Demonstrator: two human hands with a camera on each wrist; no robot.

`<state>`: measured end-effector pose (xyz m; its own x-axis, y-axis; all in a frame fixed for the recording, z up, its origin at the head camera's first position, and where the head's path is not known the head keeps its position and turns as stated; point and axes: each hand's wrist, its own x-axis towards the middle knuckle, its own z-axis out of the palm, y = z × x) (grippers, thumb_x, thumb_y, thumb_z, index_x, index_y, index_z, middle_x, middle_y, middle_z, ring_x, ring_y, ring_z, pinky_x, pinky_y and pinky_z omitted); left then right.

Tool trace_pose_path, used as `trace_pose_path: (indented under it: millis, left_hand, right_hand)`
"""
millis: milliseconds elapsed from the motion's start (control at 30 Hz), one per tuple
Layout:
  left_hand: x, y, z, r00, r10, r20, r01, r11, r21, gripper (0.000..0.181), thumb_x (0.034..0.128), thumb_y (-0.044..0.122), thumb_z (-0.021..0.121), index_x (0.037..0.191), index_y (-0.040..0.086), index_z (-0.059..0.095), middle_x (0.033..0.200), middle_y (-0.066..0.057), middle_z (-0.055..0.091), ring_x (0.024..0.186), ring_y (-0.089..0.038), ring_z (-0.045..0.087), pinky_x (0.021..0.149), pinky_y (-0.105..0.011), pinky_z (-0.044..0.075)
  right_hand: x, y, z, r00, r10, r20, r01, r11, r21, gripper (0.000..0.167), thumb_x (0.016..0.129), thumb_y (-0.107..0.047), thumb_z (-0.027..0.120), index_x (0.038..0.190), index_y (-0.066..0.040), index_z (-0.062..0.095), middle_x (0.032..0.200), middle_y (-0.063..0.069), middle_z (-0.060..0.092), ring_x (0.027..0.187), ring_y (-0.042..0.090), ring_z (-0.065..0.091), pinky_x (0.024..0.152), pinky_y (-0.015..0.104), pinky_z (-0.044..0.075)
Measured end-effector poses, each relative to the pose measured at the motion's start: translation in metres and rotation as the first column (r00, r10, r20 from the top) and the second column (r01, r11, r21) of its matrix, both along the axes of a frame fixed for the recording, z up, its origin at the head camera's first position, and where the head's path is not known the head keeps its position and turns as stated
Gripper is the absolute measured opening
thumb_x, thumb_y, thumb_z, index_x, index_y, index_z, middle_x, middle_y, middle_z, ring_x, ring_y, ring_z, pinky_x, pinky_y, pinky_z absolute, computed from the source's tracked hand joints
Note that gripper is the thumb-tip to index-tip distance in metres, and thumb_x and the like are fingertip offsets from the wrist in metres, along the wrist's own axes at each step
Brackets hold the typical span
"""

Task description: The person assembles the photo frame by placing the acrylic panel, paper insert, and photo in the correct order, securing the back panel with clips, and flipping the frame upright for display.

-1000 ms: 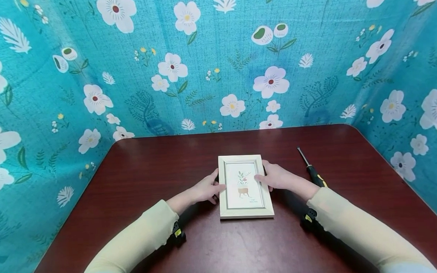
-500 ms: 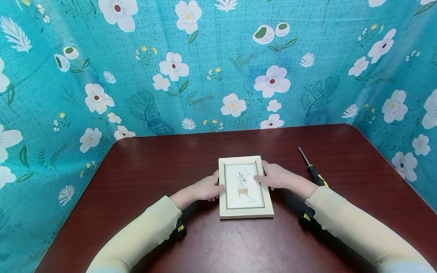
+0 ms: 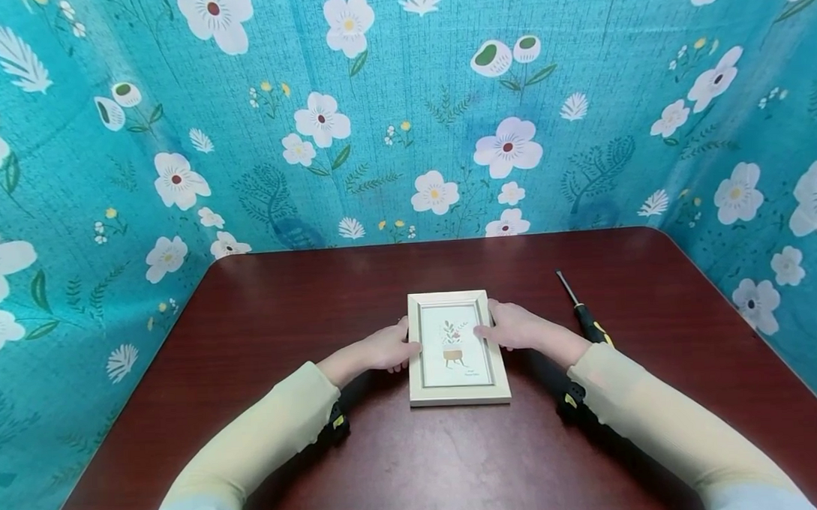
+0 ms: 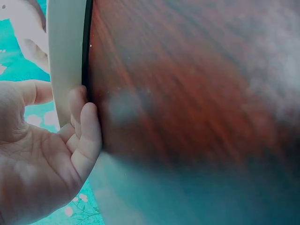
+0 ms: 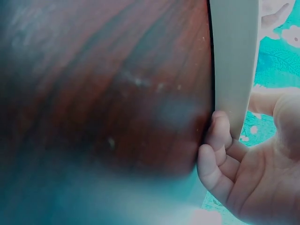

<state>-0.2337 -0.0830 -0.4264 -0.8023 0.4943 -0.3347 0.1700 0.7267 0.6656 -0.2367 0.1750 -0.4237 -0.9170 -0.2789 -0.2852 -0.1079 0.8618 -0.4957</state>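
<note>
A cream picture frame (image 3: 459, 395) with a potted-plant print lies face up on the dark red table, in the middle of the head view. My left hand (image 3: 388, 349) grips its left edge, thumb on the front border. On the opposite side my right hand (image 3: 519, 328) holds the right edge, its thumb reaching over onto the picture. In the left wrist view the frame's side (image 4: 66, 51) sits between thumb and curled fingers. The right wrist view has the frame's side (image 5: 234, 56) held likewise, with fingertips at the tabletop.
A screwdriver (image 3: 588, 320) with a black and yellow handle lies right of the frame, its tip pointing away, close to the right forearm. The dark red table (image 3: 301, 289) ends at a blue flowered curtain (image 3: 378, 151) at the back and sides.
The left hand's fingers have settled closer against the frame's left edge. The frame's far edge sits very slightly lower in view than a second ago. The right hand keeps its hold.
</note>
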Motion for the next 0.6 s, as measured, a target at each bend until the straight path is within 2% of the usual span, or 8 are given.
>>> trace_pose_path:
  millis: [100, 200, 300, 367, 433, 533, 600]
  left_hand:
    - [-0.001, -0.002, 0.000, 1.000, -0.004, 0.020, 0.004, 1.000, 0.020, 0.052, 0.0959, 0.021, 0.051, 0.138, -0.002, 0.031, 0.068, -0.009, 0.059, 0.058, -0.021, 0.056, 0.051, -0.032, 0.048]
    - [-0.001, -0.003, 0.001, 0.999, -0.009, 0.041, 0.007, 0.999, 0.046, 0.050, 0.0973, 0.020, 0.052, 0.138, -0.001, 0.032, 0.067, -0.009, 0.058, 0.057, -0.021, 0.055, 0.051, -0.031, 0.048]
    - [-0.002, -0.004, 0.000, 0.999, -0.010, 0.045, 0.007, 0.998, 0.067, 0.049, 0.0978, 0.020, 0.054, 0.137, 0.000, 0.032, 0.067, -0.009, 0.058, 0.057, -0.021, 0.055, 0.050, -0.032, 0.047]
    - [-0.002, -0.004, -0.001, 0.999, -0.008, 0.044, 0.005, 0.997, 0.073, 0.050, 0.0981, 0.019, 0.054, 0.138, -0.001, 0.032, 0.066, -0.009, 0.058, 0.057, -0.021, 0.055, 0.050, -0.032, 0.048]
    - [-0.001, -0.005, -0.002, 0.999, -0.011, 0.040, 0.008, 0.997, 0.077, 0.053, 0.0980, 0.019, 0.055, 0.140, -0.001, 0.030, 0.066, -0.009, 0.058, 0.057, -0.021, 0.056, 0.051, -0.032, 0.048]
    - [0.002, -0.007, 0.000, 0.999, -0.026, 0.031, 0.024, 0.999, 0.038, 0.068, 0.0986, 0.022, 0.055, 0.148, -0.006, 0.017, 0.067, -0.007, 0.060, 0.058, -0.020, 0.058, 0.052, -0.031, 0.048]
    - [0.004, -0.010, 0.004, 0.999, -0.045, 0.011, 0.045, 0.999, -0.005, 0.079, 0.0987, 0.025, 0.056, 0.150, -0.009, 0.007, 0.068, -0.005, 0.062, 0.060, -0.018, 0.060, 0.055, -0.029, 0.047]
  right_hand:
    - [0.000, -0.001, -0.001, 1.000, 0.004, -0.004, -0.003, 1.000, 0.008, 0.069, 0.097, -0.030, 0.059, 0.141, 0.014, 0.028, 0.076, 0.012, 0.058, 0.056, 0.019, 0.055, 0.052, 0.029, 0.041]
    - [-0.001, -0.002, -0.001, 1.000, 0.019, -0.025, -0.019, 1.000, 0.017, 0.071, 0.098, -0.029, 0.057, 0.142, 0.017, 0.026, 0.100, 0.021, 0.062, 0.077, 0.021, 0.060, 0.067, 0.034, 0.047]
    - [-0.001, -0.002, -0.002, 0.998, 0.026, -0.051, -0.025, 1.000, 0.020, 0.070, 0.098, -0.029, 0.057, 0.142, 0.016, 0.027, 0.119, 0.025, 0.058, 0.094, 0.023, 0.056, 0.081, 0.037, 0.045]
    - [0.000, 0.000, -0.003, 0.999, 0.028, -0.041, -0.028, 1.000, 0.003, 0.071, 0.098, -0.029, 0.057, 0.143, 0.016, 0.025, 0.110, 0.022, 0.061, 0.089, 0.022, 0.058, 0.077, 0.037, 0.046]
    - [0.003, 0.001, -0.003, 1.000, 0.020, -0.019, -0.020, 1.000, -0.016, 0.074, 0.098, -0.029, 0.058, 0.145, 0.014, 0.021, 0.093, 0.016, 0.063, 0.076, 0.021, 0.059, 0.066, 0.034, 0.046]
    - [0.008, 0.005, -0.002, 1.000, 0.016, 0.012, -0.015, 0.999, -0.046, 0.077, 0.098, -0.029, 0.058, 0.148, 0.012, 0.016, 0.072, 0.006, 0.058, 0.059, 0.018, 0.056, 0.053, 0.030, 0.041]
    - [0.013, 0.008, 0.000, 1.000, 0.015, 0.013, -0.015, 0.999, -0.047, 0.079, 0.098, -0.029, 0.059, 0.149, 0.010, 0.015, 0.070, 0.005, 0.057, 0.056, 0.017, 0.054, 0.050, 0.030, 0.040]
